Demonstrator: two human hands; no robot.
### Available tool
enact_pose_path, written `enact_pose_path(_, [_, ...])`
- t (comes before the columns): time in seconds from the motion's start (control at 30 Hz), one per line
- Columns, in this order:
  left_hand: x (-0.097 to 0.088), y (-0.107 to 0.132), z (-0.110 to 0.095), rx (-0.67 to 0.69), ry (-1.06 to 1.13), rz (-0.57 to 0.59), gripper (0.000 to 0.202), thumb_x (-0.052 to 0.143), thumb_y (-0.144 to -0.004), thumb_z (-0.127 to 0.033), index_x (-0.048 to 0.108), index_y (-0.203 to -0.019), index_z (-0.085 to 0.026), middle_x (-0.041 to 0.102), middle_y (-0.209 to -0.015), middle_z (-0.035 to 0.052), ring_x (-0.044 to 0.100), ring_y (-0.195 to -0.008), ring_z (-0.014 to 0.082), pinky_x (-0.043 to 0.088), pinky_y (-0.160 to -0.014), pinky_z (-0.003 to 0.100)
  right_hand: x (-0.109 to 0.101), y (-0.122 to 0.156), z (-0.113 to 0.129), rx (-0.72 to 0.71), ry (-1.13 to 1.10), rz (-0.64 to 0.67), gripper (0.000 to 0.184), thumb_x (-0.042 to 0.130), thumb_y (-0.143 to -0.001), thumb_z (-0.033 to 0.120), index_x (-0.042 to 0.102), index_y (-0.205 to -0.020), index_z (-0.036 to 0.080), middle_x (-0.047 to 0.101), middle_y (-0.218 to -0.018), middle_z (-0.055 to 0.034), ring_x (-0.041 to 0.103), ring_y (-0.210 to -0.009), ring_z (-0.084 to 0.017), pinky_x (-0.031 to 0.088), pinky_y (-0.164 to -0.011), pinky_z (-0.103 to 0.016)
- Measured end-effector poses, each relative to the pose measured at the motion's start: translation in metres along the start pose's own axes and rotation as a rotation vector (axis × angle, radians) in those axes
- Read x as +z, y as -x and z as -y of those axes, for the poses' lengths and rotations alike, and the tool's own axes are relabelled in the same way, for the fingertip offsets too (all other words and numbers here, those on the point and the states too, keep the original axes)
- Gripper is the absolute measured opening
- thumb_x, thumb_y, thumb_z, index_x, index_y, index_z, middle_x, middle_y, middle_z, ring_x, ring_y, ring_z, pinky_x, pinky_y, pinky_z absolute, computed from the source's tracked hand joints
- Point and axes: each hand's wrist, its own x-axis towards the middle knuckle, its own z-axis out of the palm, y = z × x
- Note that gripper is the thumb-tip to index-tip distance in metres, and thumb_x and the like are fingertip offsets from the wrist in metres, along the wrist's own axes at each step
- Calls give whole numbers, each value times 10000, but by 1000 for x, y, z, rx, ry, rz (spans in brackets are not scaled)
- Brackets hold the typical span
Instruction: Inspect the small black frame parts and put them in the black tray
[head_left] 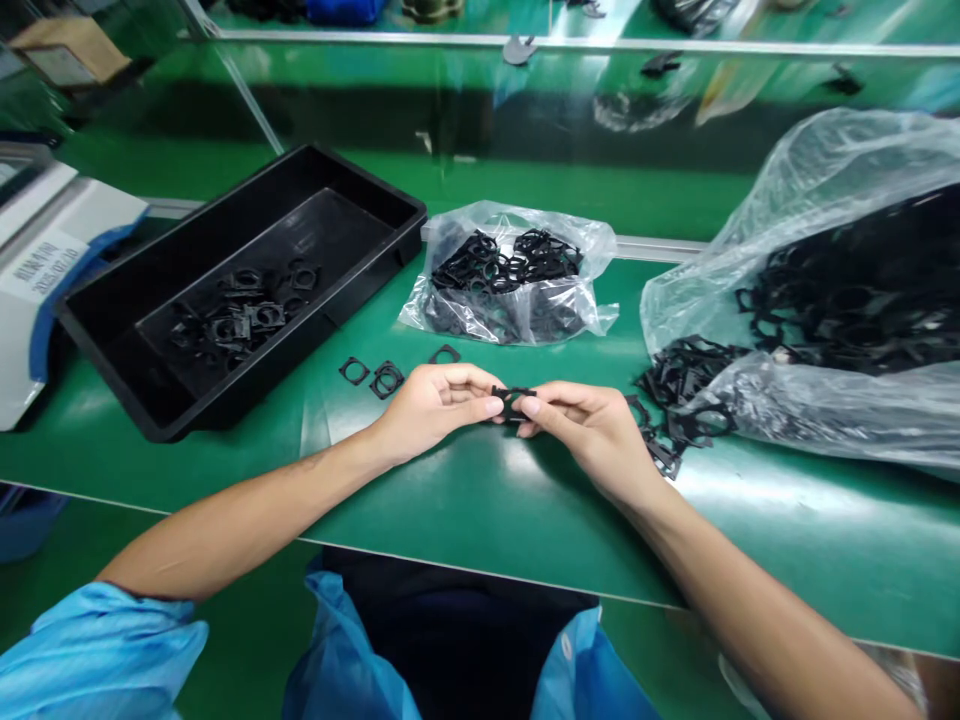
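My left hand (439, 405) and my right hand (581, 420) meet over the green table (480, 500), fingertips pinched from both sides on one small black plastic frame part (512, 399). Three similar loose black frame parts (386, 378) lie on the table just left of my left hand. A black tray (135, 340) at the left holds several of the same parts. A small clear bag of black parts (510, 285) lies behind my hands.
A large clear plastic bag (825, 290) at the right spills black parts (675, 390) onto the table near my right hand. A white and blue machine (45, 260) stands at the far left. A metal rail (660, 248) runs across behind the bags.
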Motion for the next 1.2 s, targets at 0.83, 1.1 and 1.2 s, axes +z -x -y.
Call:
enact_pose_path(0.83, [6, 6, 3, 175, -146, -59, 197, 754, -825, -259, 640, -951, -159, 676, -846, 21, 664, -762, 99, 540, -716, 187, 4, 10, -14, -660, 646, -47, 43, 715, -889, 269, 735, -886, 231, 720, -842, -68, 673, -776, -202, 563, -746, -341])
enact_pose_path(1.1, [4, 8, 7, 526, -437, -78, 99, 621, -925, -190, 675, -1005, -167, 725, -930, 36, 713, -759, 107, 571, -692, 199, 4, 7, -10, -258, 198, -48, 321, 759, -830, 490, 726, -950, 195, 733, -798, -32, 704, -709, -166, 602, -688, -280])
enact_pose_path(1.2, [3, 9, 5, 707, -638, -108, 92, 643, -921, -177, 703, -990, -173, 744, -953, 52, 715, -863, 139, 584, -805, 261, 6, 7, -10, -220, 122, -27, 360, 801, -770, 530, 746, -871, 188, 754, -784, -36, 714, -684, -180, 613, -688, -300])
